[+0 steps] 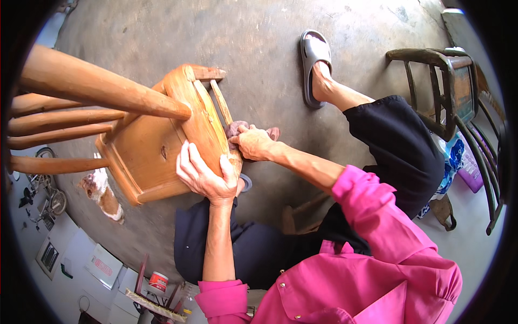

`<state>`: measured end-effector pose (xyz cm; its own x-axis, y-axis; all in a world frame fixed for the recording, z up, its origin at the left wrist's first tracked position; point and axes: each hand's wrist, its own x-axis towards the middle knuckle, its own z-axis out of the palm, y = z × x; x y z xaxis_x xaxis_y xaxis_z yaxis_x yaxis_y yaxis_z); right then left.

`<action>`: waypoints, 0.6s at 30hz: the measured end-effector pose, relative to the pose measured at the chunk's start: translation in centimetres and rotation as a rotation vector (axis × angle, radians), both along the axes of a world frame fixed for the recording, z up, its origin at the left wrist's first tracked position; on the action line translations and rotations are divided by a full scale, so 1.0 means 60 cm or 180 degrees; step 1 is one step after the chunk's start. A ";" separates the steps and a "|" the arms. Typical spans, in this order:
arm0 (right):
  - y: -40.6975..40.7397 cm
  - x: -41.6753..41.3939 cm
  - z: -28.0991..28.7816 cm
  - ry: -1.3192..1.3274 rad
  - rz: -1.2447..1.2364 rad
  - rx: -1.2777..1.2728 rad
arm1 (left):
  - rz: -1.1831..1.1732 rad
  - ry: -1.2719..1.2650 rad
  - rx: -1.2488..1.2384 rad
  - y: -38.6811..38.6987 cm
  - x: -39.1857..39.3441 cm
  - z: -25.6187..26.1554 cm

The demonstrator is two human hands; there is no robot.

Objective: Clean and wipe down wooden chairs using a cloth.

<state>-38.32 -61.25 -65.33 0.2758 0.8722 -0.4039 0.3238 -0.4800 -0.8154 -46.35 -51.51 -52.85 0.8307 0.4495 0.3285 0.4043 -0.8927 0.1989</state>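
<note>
A light-brown wooden chair (149, 150) with round back spindles lies tilted before me, its seat facing me and its back reaching to the left rim. My left hand (208, 174) grips the near edge of the seat, fingers spread over the front rail and the thumb by its corner. In my right hand (255, 141) is a bunched purplish-brown cloth (238, 129), pressed to the leg and rail just under the seat edge. Part of the cloth sticks out behind the fingers. The underside of the chair is mostly hidden.
On the concrete floor a brown-and-white dog (103, 194) lies left of the chair. A dark wooden chair (437, 93) stands at the right, with a purple package (471, 170) beside it. Bicycles (52, 198) are at the far left. A red-labelled tub (158, 281) is at the lower left.
</note>
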 end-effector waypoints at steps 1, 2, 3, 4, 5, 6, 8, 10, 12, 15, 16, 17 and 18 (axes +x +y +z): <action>0.010 0.001 -0.001 -0.0507 0.0263 -0.0322 | -0.0021 -0.0025 0.0034 0.004 -0.002 0.002; 0.011 -0.006 0.000 -0.0422 0.0131 -0.0356 | -0.0016 0.0000 0.0045 0.008 -0.002 0.005; 0.004 -0.018 0.001 -0.0397 -0.0085 -0.0277 | 0.0021 0.0054 0.0021 0.001 -0.008 0.004; 0.003 -0.021 -0.001 -0.0193 -0.0255 -0.0335 | -0.0001 0.0044 0.0035 0.003 -0.004 0.000; -0.001 -0.023 -0.003 0.0008 -0.0430 -0.0394 | -0.0003 0.0031 0.0024 -0.005 -0.008 -0.002; -0.001 -0.019 0.002 0.0323 -0.0501 -0.0187 | 0.0024 0.0045 0.0059 0.001 -0.010 -0.002; -0.022 -0.019 0.039 0.0720 -0.0554 0.0386 | 0.0050 0.0074 0.0081 0.010 -0.016 -0.001; -0.048 -0.040 0.065 0.1106 -0.1027 0.0535 | 0.0048 0.0071 0.0067 0.009 -0.017 -0.004; -0.066 -0.088 0.064 0.1266 -0.1639 0.0734 | 0.0043 0.0114 0.0066 0.009 -0.015 -0.006; -0.057 -0.108 0.070 0.1332 -0.1765 0.0293 | 0.0028 0.0063 -0.0005 0.004 -0.005 0.009; -0.048 -0.117 0.033 0.1023 -0.1833 -0.0099 | 0.0020 0.0044 -0.0028 0.000 -0.001 0.009; -0.032 -0.117 -0.002 0.0712 -0.1892 -0.0463 | 0.0003 0.0032 -0.0010 0.000 0.000 0.007; -0.022 -0.108 -0.025 0.0859 -0.1705 -0.0791 | 0.0025 0.0072 0.0006 0.002 -0.004 0.005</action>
<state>-44.79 -62.58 -66.80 0.5073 0.5136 -0.6920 -0.2136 -0.7030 -0.6783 -46.61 -51.37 -52.52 0.8344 0.4552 0.3106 0.4156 -0.8899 0.1879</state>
